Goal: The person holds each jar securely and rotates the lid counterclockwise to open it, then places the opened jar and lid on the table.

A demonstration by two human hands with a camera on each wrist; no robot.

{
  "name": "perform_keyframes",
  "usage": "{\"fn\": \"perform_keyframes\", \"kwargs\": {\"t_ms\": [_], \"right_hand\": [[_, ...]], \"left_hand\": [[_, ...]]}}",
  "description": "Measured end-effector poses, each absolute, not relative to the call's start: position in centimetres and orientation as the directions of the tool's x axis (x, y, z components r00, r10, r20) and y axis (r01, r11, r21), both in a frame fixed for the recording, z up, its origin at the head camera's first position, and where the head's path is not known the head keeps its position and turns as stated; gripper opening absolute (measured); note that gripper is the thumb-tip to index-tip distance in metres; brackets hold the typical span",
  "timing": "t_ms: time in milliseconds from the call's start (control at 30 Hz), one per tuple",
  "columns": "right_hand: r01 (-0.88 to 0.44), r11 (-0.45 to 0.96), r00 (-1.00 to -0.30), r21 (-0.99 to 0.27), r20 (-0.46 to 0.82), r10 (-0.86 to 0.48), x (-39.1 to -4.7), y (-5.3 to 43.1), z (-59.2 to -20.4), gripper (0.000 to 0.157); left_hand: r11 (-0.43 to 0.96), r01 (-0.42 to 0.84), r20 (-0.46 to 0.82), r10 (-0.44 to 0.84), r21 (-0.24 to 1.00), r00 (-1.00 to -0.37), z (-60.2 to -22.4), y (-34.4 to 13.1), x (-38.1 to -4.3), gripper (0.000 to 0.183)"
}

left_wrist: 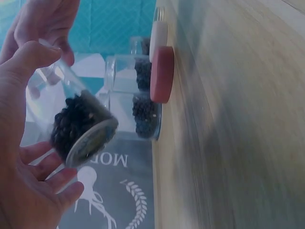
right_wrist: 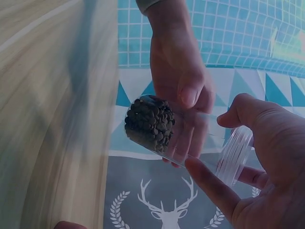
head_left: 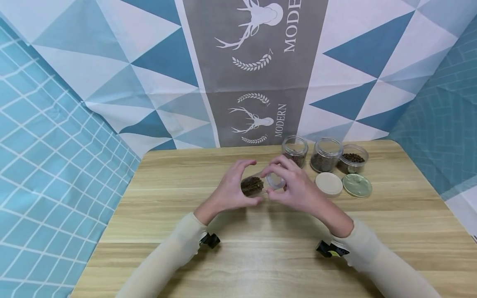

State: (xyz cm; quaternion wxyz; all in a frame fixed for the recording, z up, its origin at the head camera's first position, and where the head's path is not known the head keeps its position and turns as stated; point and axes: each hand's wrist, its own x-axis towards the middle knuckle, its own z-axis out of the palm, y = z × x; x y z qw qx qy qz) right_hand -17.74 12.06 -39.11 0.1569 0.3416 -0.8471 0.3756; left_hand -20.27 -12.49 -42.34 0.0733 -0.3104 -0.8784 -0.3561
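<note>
A clear jar [head_left: 252,186] with dark brown pieces in its base end is held tilted above the table between both hands. My left hand [head_left: 232,186] curves around its body; in the right wrist view the left hand's fingers [right_wrist: 188,138] show through the clear wall. My right hand [head_left: 292,184] grips the ridged neck [right_wrist: 234,155] between thumb and fingers. The left wrist view shows the jar's round base [left_wrist: 93,142] tipped downward, the dark pieces [left_wrist: 71,121] piled against it. Whether a lid is on the jar I cannot tell.
Three clear jars [head_left: 294,149] [head_left: 326,155] [head_left: 352,159], partly filled with dark pieces, stand at the back right. Before them lie a cream lid [head_left: 328,184] and a green lid [head_left: 357,185]. A red lid [left_wrist: 162,74] shows in the left wrist view. Patterned cloth [head_left: 257,82] hangs behind the wooden table [head_left: 246,265].
</note>
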Motion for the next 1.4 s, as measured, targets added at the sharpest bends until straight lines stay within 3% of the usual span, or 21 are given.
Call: {"fn": "perform_keyframes", "kwargs": {"t_ms": [300,533,633,900,1133,1400], "right_hand": [[-0.704,0.457,-0.711,-0.545,0.547,-0.443,-17.6,11.6,-39.1,0.032],[-0.698,0.47,-0.716,-0.541,0.541,-0.441,-17.5,11.4,-39.0,0.032],[-0.691,0.48,-0.723,-0.541,0.527,-0.446,-17.4,11.4,-38.9,0.031],[-0.681,0.464,-0.732,-0.567,0.503,-0.459,-17.3,11.6,-38.8,0.036],[-0.569,0.428,-0.813,-0.702,0.401,-0.422,-17.3,12.5,-37.8,0.055],[-0.488,0.47,-0.864,-0.736,0.329,-0.381,-17.4,13.2,-37.1,0.063]], "left_hand": [[0.543,0.615,0.356,0.511,0.572,-0.782,-42.4,-11.1,-20.0,0.098],[0.572,0.568,0.315,0.484,0.593,-0.816,-42.6,-10.7,-19.8,0.054],[0.584,0.543,0.29,0.473,0.603,-0.832,-42.5,-10.5,-19.7,0.046],[0.604,0.525,0.288,0.449,0.6,-0.846,-42.5,-10.5,-19.6,0.049],[0.629,0.562,0.37,0.422,0.537,-0.827,-42.7,-11.2,-19.4,0.06],[0.676,0.601,0.472,0.4,0.427,-0.786,-43.2,-11.9,-19.5,0.057]]}}
